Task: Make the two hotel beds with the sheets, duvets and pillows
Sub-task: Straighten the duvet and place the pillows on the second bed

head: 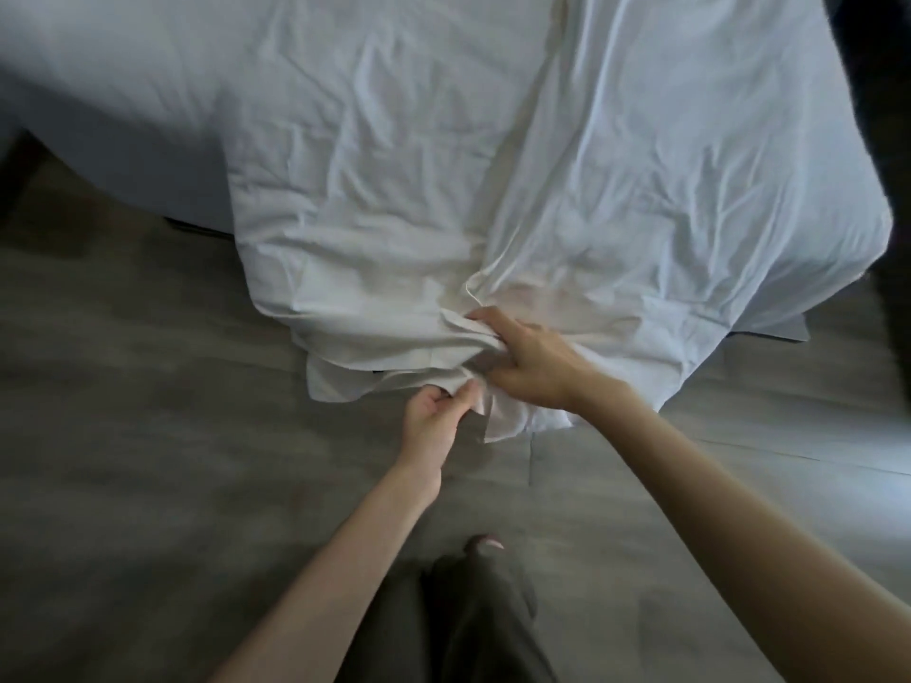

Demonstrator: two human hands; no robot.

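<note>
A crumpled white sheet (394, 189) is spread over the bed (108, 106), and its lower edge is draped over the near side, where it hangs down in bunched layers onto the grey plank floor (148, 411). Both bare forearms are extended forward and down from the bottom of the view toward this hanging edge.

The left hand (436, 419) is held low, just below the gathered fabric, with the wrist straight and the thumb side turned upward. A small fold of the sheet's edge is pinched between its thumb and curled fingers (466, 394).

The right hand (530, 369) is placed slightly higher and further forward, close beside the left, with its back turned up to the camera and the wrist bent a little to the left. Its fingers (485, 317) are curled into a bunch of cloth, which is gripped and gathered into tight creases that radiate up across the sheet. The thumb is tucked under the fabric and is hidden for the most part.

The two hands are set near each other without touching, each holding a different part of the same bunched edge.

Dark trouser legs (473, 623) and one toe (485, 543) are seen on the floor below the arms.
</note>
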